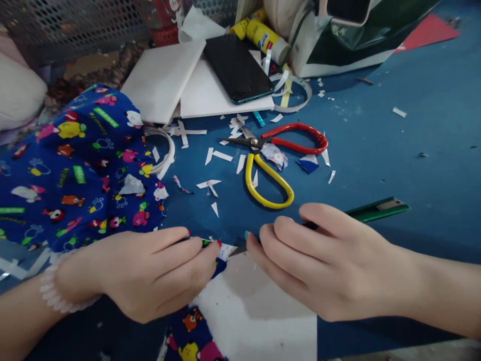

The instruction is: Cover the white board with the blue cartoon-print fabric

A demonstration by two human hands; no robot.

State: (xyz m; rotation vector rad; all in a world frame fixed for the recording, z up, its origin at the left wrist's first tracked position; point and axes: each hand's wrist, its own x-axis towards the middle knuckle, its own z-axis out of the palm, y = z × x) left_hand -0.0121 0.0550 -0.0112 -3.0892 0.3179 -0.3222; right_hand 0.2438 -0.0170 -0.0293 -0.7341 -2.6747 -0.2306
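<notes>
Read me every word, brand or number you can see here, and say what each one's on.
None reads clearly.
Blue printed cloth: lettering around its green patches, too small and blurred to read.
Yellow tube: label lettering, too small to read.
Green-and-white bag: faint pale mark, too blurred to tell if it's lettering.

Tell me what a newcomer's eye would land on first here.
First, the scissors, one handle red and one yellow, lying spread among paper scraps mid-table. Next, the bright blue cartoon-print cloth heaped at the picture's left. Then the left hand and right hand, close together in the foreground near the far edge of a pale board.
</notes>
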